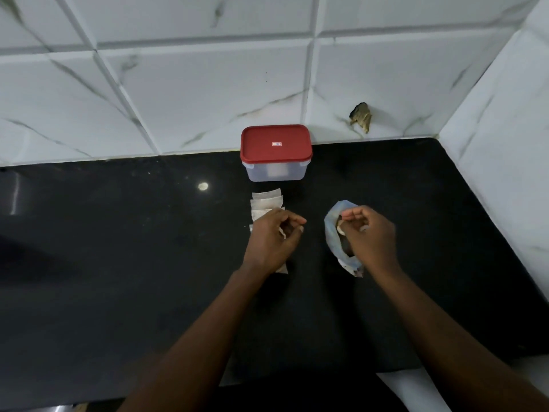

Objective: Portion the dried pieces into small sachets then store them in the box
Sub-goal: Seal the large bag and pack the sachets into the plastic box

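A clear plastic box (274,171) with a red lid shut on it stands at the back of the black counter. In front of it lies a row of several small pale sachets (266,202). My left hand (271,239) hovers over the near end of that row and pinches one sachet between curled fingers. To the right lies an open pale blue bag (334,224) with dried pieces showing inside. Over the bag's mouth my right hand (370,236) has its fingers curled, pinching a light dried piece.
The black counter (148,263) meets white marble-look tiled walls at the back and on the right. A chipped hole (361,115) marks the back wall. The counter's front edge runs along the bottom of the view.
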Available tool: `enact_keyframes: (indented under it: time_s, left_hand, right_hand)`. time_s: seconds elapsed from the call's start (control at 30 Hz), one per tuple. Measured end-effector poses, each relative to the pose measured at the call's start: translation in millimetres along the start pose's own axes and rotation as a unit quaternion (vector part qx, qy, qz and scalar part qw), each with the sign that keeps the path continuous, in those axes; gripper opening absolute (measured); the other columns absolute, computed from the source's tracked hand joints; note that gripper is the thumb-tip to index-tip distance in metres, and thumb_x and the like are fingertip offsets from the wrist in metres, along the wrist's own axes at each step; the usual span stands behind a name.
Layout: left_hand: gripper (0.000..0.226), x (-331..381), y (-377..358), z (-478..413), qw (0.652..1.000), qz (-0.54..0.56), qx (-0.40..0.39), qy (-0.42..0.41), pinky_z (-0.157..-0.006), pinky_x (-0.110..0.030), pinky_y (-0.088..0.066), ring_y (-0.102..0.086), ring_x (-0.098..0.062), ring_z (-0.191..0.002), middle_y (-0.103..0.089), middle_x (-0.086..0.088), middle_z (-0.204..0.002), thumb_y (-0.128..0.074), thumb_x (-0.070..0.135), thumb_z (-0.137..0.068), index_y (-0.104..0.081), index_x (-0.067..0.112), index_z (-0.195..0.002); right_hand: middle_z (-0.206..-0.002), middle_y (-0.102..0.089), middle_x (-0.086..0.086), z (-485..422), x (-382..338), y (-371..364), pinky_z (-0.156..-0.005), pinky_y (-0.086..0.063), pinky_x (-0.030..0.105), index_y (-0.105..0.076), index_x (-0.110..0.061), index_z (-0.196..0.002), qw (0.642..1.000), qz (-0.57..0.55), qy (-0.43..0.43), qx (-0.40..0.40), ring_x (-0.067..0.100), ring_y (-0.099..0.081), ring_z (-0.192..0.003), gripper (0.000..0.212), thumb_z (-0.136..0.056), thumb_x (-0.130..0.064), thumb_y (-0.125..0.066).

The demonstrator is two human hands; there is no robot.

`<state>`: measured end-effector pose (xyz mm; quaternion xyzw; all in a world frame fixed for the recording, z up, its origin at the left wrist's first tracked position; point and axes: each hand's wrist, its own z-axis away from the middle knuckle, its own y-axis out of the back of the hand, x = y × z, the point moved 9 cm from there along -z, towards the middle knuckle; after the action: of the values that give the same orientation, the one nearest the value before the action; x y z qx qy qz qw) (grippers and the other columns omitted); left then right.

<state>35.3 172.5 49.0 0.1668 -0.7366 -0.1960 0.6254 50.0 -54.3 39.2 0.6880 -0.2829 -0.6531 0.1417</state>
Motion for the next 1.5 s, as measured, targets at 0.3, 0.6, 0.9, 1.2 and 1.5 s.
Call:
enact_keyframes:
  time_s: [0.3, 0.6, 0.9, 1.2, 1.5]
  left_hand:
    - [0.014, 3, -80, -21, 0.995, -0.006, -0.072, 0.072, -0.087, -0.026, -0.058, -0.069, -0.007, -0.09, -0.073, 0.005, -0.1, -0.075, 0.014, -0.091, -0.077, 0.02, -0.103]
    - [0.012, -2, -111, -21, 0.986, -0.018, -0.094, 0.136, -0.077, -0.011, -0.052, -0.069, -0.002, -0.09, -0.074, 0.009, -0.1, -0.076, 0.017, -0.092, -0.076, 0.019, -0.103]
    - [0.011, -3, -109, -28, 0.986, -0.023, -0.041, 0.16, -0.077, -0.014, -0.053, -0.065, 0.002, -0.084, -0.068, 0.015, -0.09, -0.079, 0.022, -0.09, -0.072, 0.026, -0.096]
    - [0.012, 1, -118, -34, 0.986, -0.017, -0.041, 0.162, -0.077, -0.014, -0.055, -0.068, 0.007, -0.083, -0.072, 0.014, -0.088, -0.084, 0.025, -0.085, -0.075, 0.025, -0.094]
    - [0.013, -7, -118, -35, 0.981, -0.023, -0.026, 0.193, -0.08, -0.015, -0.055, -0.07, 0.002, -0.087, -0.075, 0.011, -0.094, -0.082, 0.023, -0.086, -0.078, 0.022, -0.098]
  right_hand:
    - [-0.085, -0.067, -0.009, -1, 63, 31, -0.073, -0.056, 0.028, -0.068, -0.025, -0.091, 0.984, 0.115, -0.125, -0.061, 0.004, -0.064, -0.079, 0.023, -0.079, -0.036, -0.084]
    - [-0.082, -0.074, -0.008, 17, 80, 31, -0.071, -0.06, 0.024, -0.073, -0.027, -0.086, 0.977, 0.025, -0.185, -0.101, 0.002, -0.07, -0.075, 0.013, -0.08, -0.026, -0.085]
    - [-0.089, -0.074, -0.005, 28, 68, 61, -0.067, -0.059, 0.021, -0.075, -0.026, -0.092, 0.968, -0.104, -0.205, -0.099, 0.006, -0.073, -0.082, 0.009, -0.085, -0.022, -0.079]
    - [-0.086, -0.075, -0.01, 24, 50, 74, -0.073, -0.062, 0.026, -0.076, -0.026, -0.091, 0.979, -0.092, -0.145, -0.114, 0.002, -0.072, -0.082, 0.011, -0.085, -0.017, -0.078]
    - [-0.079, -0.073, -0.012, 19, 39, 71, -0.07, -0.058, 0.018, -0.075, -0.03, -0.088, 0.992, -0.02, -0.074, -0.1, -0.002, -0.069, -0.074, 0.01, -0.084, -0.023, -0.08]
